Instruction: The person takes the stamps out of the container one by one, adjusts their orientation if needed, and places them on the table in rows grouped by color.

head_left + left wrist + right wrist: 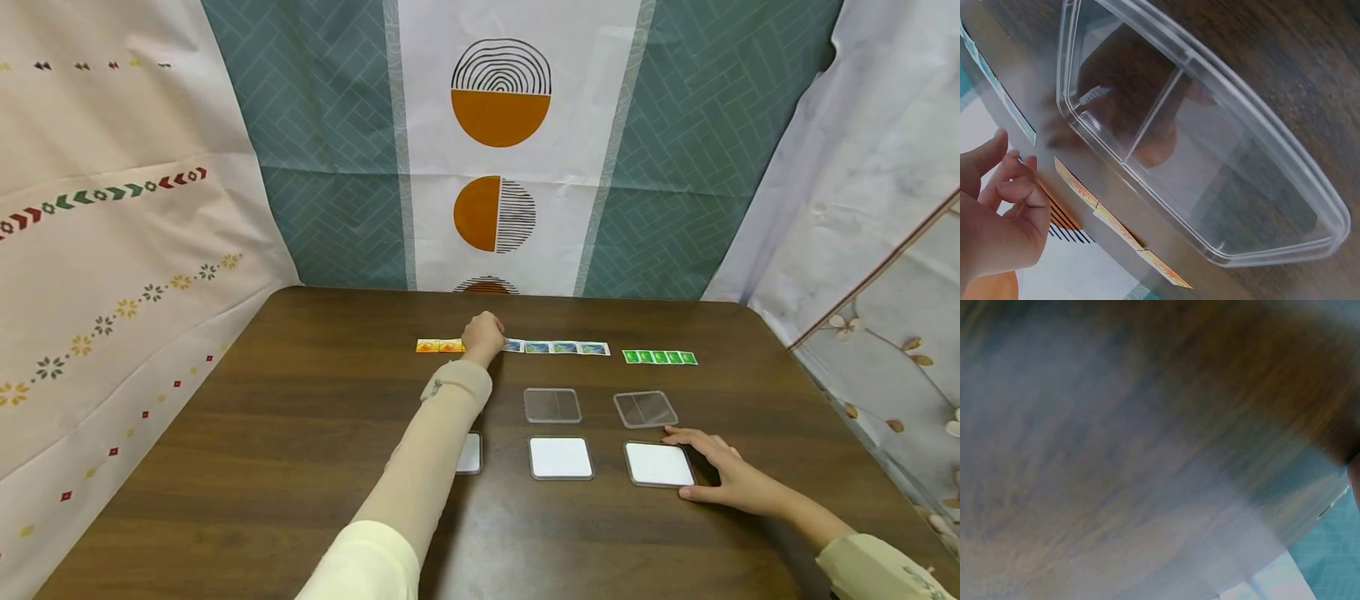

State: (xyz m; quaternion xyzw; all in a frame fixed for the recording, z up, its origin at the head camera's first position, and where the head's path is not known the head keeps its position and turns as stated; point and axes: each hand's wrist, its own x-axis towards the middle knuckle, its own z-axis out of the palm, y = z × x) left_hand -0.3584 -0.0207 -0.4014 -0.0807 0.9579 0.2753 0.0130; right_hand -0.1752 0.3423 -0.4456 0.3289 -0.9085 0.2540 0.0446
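My left hand (483,335) reaches to the far row of small picture cards, its thumb and fingers loosely bent with nothing seen between them. Orange cards (438,346) lie to its left; blue cards (551,347) run off to its right. In the left wrist view, the hand (1007,219) is just beside the orange cards (1116,228). At the front right, my right hand (727,475) holds a clear plastic case with a white insert (660,464) across its right end, thumb at the near edge, fingertips at the far edge. The right wrist view is mostly blurred tabletop.
A row of green cards (660,357) lies at the far right of the brown table (225,467). Two clear lids (552,406) sit behind the white-filled cases. Another white-filled case (561,458) stands mid-table; my left arm partly covers a third (470,454).
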